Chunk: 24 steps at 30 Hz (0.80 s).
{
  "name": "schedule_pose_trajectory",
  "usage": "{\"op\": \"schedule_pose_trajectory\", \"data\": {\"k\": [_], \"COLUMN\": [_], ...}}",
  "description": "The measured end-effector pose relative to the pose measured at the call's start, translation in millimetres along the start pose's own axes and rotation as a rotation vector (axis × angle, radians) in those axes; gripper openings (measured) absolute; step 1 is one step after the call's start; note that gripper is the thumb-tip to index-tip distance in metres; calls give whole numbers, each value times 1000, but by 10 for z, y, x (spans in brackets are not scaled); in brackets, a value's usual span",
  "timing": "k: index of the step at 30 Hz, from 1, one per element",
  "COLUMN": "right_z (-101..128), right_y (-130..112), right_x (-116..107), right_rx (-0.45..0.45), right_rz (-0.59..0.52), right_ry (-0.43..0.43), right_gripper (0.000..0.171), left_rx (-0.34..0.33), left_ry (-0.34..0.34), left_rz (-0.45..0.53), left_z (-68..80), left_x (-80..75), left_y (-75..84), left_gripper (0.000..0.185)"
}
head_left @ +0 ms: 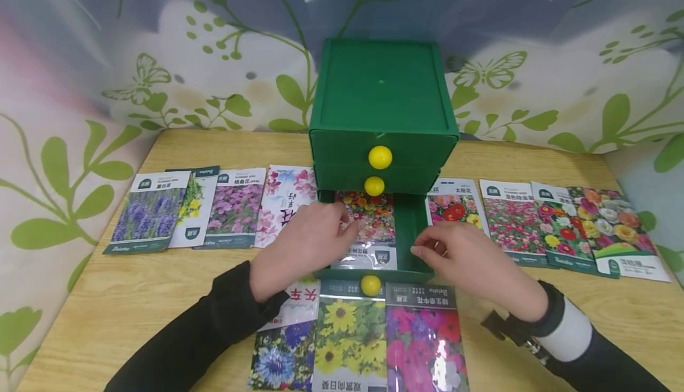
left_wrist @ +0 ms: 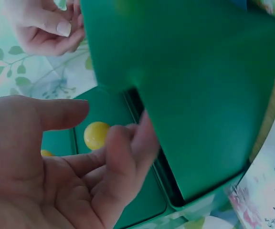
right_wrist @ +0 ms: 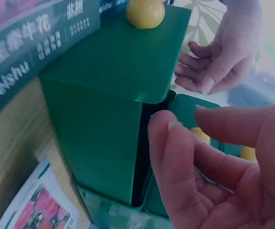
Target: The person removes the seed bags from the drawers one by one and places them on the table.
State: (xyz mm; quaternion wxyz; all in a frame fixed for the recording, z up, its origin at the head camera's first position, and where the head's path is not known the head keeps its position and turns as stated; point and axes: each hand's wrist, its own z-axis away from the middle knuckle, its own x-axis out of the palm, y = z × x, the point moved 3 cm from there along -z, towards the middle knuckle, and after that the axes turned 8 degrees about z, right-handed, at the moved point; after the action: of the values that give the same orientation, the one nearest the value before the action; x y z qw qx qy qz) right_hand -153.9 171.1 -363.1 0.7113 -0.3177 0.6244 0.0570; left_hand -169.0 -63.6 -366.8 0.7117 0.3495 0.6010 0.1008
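A small green drawer cabinet (head_left: 382,89) stands at the back, its bottom drawer (head_left: 412,228) pulled out toward me. Inside lies a flower seed packet (head_left: 374,223), face up along the drawer's left and middle. Over the drawer's left side is my left hand (head_left: 304,240), fingers loosely bent at the wall and part of the packet hidden below them. My right hand (head_left: 475,261) is at the right wall, thumb and fingers loosely curved. Both wrist views show a gap between thumb and fingers, with nothing held. The fingertips reach the drawer's rim (right_wrist: 140,101).
Seed packets fan out left of the cabinet, such as a lavender one (head_left: 149,214), and right of it, such as a rose one (head_left: 620,228). Three more, including a yellow-flower packet (head_left: 350,338), lie before the drawer's yellow knob (head_left: 371,285). A patterned curtain (head_left: 214,53) hangs behind.
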Motion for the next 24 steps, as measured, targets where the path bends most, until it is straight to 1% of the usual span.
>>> {"op": "schedule_pose_trajectory", "data": {"k": [3,6,8,10,13,16,20,22,24], "right_z": [-134,-257,-338,-414,-505,-569,-612,-622,-625], "right_y": [-32,-46,-52,-61,-88,-122,-149,-150,-157], "right_x": [47,119,175,229,288,339,418,456,476], "right_rx": [-27,-28,-29,-39,-58,-58,-30,-25,-22], "right_rz": [19,53,90,140,226,306,387,402,403], "right_ry": [12,10,4,12,26,24,-27,-44,-53], "right_gripper": [11,12,9,6,4,2,11,17,20], "left_rx": [1,15,14,-2,-9,19,11,-18,-34], "left_ry": [12,26,29,20,4,-8,-38,-59,-81], "left_rz": [-36,-66,-89,-108,-183,-279,-356,-368,-397], "left_z": [-47,-100,-138,-174,-217,-245,-277,-288,-291], "left_x": [12,36,61,90,137,184,259,284,292], "left_y": [-36,-63,-81,-90,-83,-56,-37,-30,-18], "left_gripper": [39,36,35,35,35,35,36,37,38]}}
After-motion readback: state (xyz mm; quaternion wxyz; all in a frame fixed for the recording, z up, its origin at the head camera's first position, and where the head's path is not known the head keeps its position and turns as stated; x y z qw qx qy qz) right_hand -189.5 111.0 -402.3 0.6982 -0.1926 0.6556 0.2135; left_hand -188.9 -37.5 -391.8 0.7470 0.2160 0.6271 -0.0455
